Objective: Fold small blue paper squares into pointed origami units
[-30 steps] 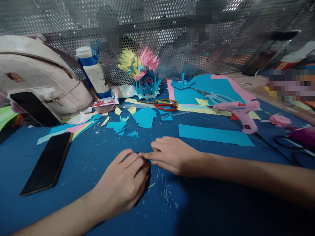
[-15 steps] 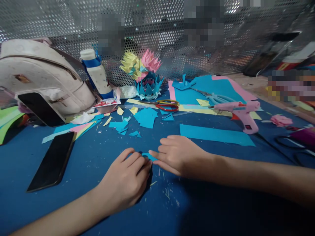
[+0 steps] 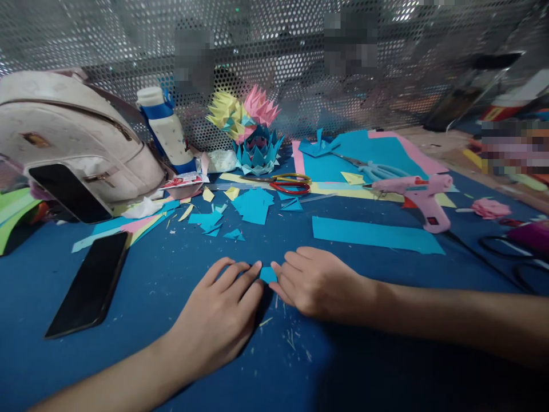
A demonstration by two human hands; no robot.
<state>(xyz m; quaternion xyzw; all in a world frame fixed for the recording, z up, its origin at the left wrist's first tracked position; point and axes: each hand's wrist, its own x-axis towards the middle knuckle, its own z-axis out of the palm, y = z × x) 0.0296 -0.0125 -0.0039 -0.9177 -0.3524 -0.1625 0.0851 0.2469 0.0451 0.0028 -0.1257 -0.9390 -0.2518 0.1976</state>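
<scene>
A small piece of blue paper (image 3: pixel 268 275) lies between my two hands, low over the blue table (image 3: pixel 180 274). My left hand (image 3: pixel 229 306) is closed on its left edge, fingers bent with the palm down. On the other side, my right hand (image 3: pixel 315 280) pinches the right edge between thumb and fingertips. Only the middle of the paper shows; its edges are partly under the fingers. Beyond my hands lie a long blue paper strip (image 3: pixel 373 234) and several blue paper scraps (image 3: pixel 255 205).
Red-and-yellow-handled scissors (image 3: pixel 291 184), a pink glue gun (image 3: pixel 422 194) with a trailing cord and folded paper flowers (image 3: pixel 259 149) sit farther back. At left are a phone (image 3: pixel 88 286), a white bottle (image 3: pixel 169 134) and a backpack (image 3: pixel 115 154). Perforated metal (image 3: pixel 274 51) stands behind.
My right hand has moved slightly down and nearer. The small blue paper sits a little farther right and shows more of its face. My left fingers have shifted along its edge.
</scene>
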